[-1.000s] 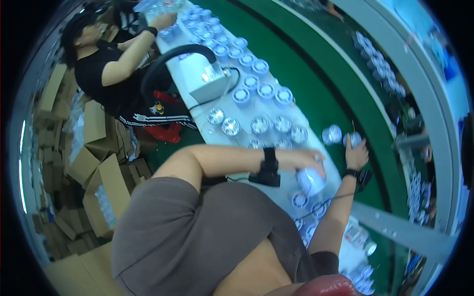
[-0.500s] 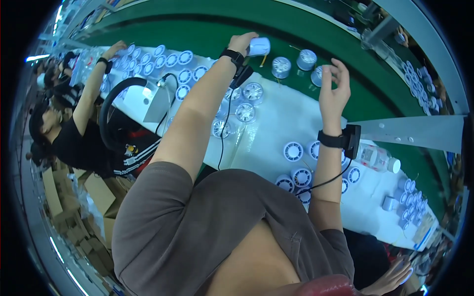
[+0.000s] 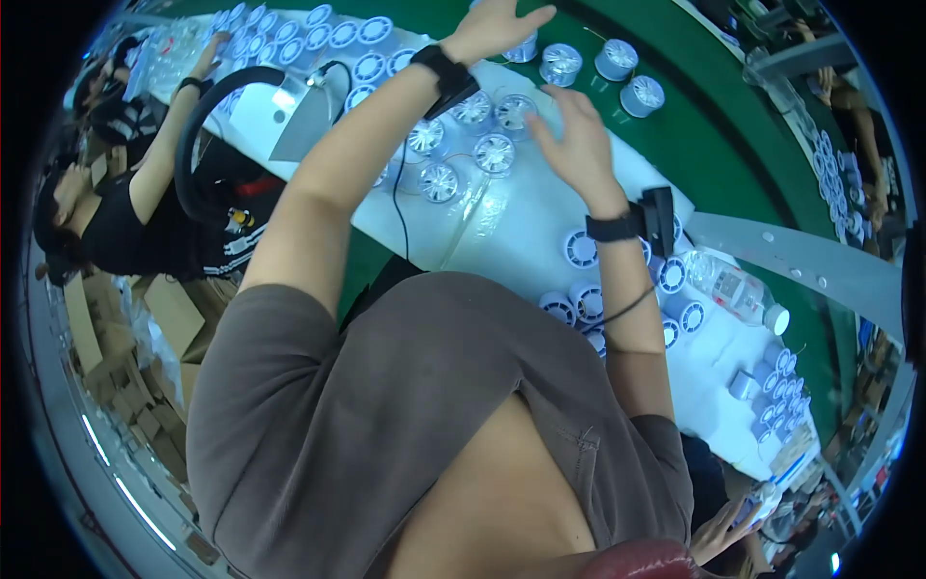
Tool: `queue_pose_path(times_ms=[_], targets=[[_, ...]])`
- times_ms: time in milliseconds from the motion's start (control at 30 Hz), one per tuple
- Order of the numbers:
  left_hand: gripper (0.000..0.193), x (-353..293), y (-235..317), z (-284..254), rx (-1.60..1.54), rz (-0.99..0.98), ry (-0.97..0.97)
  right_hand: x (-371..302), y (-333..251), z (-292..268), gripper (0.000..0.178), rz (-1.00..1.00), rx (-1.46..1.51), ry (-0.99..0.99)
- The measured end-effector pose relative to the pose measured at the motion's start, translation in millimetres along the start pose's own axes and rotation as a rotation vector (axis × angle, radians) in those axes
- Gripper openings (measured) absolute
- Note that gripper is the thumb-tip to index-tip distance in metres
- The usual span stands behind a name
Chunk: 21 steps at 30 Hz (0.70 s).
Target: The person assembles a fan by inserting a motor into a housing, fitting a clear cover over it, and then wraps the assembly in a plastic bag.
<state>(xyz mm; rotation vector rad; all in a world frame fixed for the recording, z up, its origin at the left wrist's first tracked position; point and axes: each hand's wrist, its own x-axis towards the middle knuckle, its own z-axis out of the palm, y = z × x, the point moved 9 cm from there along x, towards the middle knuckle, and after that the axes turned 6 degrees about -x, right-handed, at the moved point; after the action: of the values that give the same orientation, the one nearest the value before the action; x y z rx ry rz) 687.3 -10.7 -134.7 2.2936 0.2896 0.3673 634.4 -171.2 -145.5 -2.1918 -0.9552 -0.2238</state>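
My left hand [image 3: 490, 31] reaches over the green belt at the top edge, thumb stretched out; its other fingers are partly cut off by the frame. Just below it stands a round white fan-like unit [image 3: 522, 50], partly hidden, with no grip on it visible. My right hand [image 3: 580, 145] is open above the white table, thumb and fingers apart. Nearest to its thumb is a clear-topped unit with silvery blades [image 3: 514, 113]; I cannot tell whether they touch. Another such unit [image 3: 494, 154] stands beside it. On the belt are more bladed units [image 3: 560, 65].
White vented caps [image 3: 582, 248] cluster by my right forearm, near a clear bottle [image 3: 738, 292] lying on its side. A metal post [image 3: 786, 259] crosses at right. A box with a black hose [image 3: 304, 121] stands at left, where a co-worker [image 3: 125, 207] reaches over more units.
The cylindrical unit my left hand held tilted has left its grasp; a unit stands upright below that hand. My right hand has moved left, from the belt to the table. The view has shifted.
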Motion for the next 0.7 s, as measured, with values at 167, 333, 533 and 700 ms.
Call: queue_pose_path(times_ms=[167, 333, 533, 700], targets=[[0.060, -91, 8, -38, -0.271, 0.019, -0.311, 9, -43, 74, 0.051, -0.384, -0.345, -0.041], [0.059, -167, -15, -60, 0.293, 0.125, -0.169, 22, -31, 127, 0.058, -0.336, -0.361, -0.421], [0.073, -185, -28, -32, 0.419, 0.256, -0.083, 29, -18, 91, 0.059, -0.277, -0.251, -0.263], [0.082, -192, -33, -5, 0.497, 0.109, -0.320, 38, 21, -9, 0.060, -0.062, -0.284, 0.134]])
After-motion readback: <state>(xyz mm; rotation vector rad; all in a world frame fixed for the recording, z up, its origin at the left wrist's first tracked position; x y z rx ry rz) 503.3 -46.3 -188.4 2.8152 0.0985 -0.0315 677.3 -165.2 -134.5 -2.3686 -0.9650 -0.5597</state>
